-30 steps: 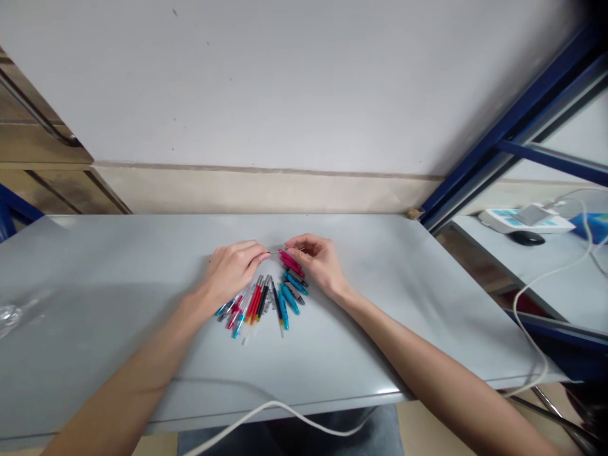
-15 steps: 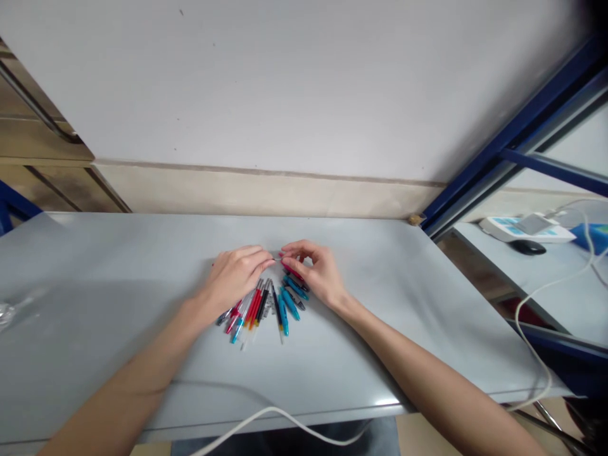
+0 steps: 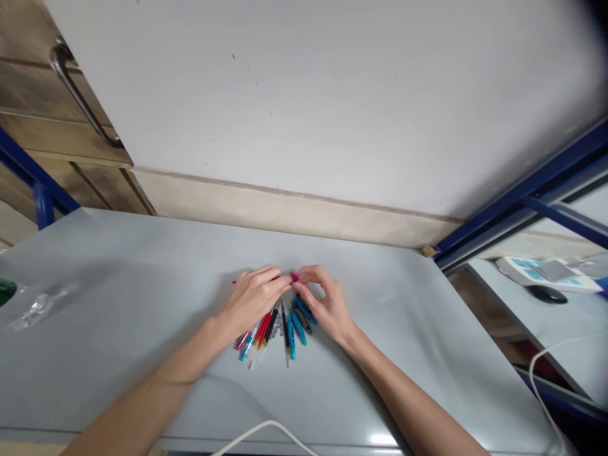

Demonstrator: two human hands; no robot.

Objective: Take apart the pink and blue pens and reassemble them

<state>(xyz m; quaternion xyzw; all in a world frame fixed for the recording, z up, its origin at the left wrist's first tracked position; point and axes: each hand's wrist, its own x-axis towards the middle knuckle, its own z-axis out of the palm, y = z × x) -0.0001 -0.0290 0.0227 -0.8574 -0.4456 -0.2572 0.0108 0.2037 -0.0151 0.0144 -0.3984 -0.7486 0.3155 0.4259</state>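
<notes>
My left hand [image 3: 259, 294] is closed round a slim pen, mostly hidden by the fingers; a small pink tip [image 3: 234, 282] shows past its far side. My right hand [image 3: 327, 301] pinches a pink pen part [image 3: 294, 277] between thumb and fingers. The fingertips of both hands meet where the two parts come together. Just below lie red refills [image 3: 263, 330], black refills [image 3: 272, 324] and clear pen barrels [image 3: 249, 345] fanned out. Beside my right hand are blue pen grips [image 3: 298, 326] and a dark grey one [image 3: 304, 321].
The parts lie on a grey table [image 3: 166, 266] against a wall. Crumpled clear plastic [image 3: 35, 310] and a green object [image 3: 6, 290] are at the left. A white cable [image 3: 266, 423] loops along the front edge. On the right, beyond a blue frame, is a black mouse [image 3: 546, 294].
My hands have come closer together, and the pink part in my right hand now meets what my left hand holds. The view has shifted, with more of the left side showing.
</notes>
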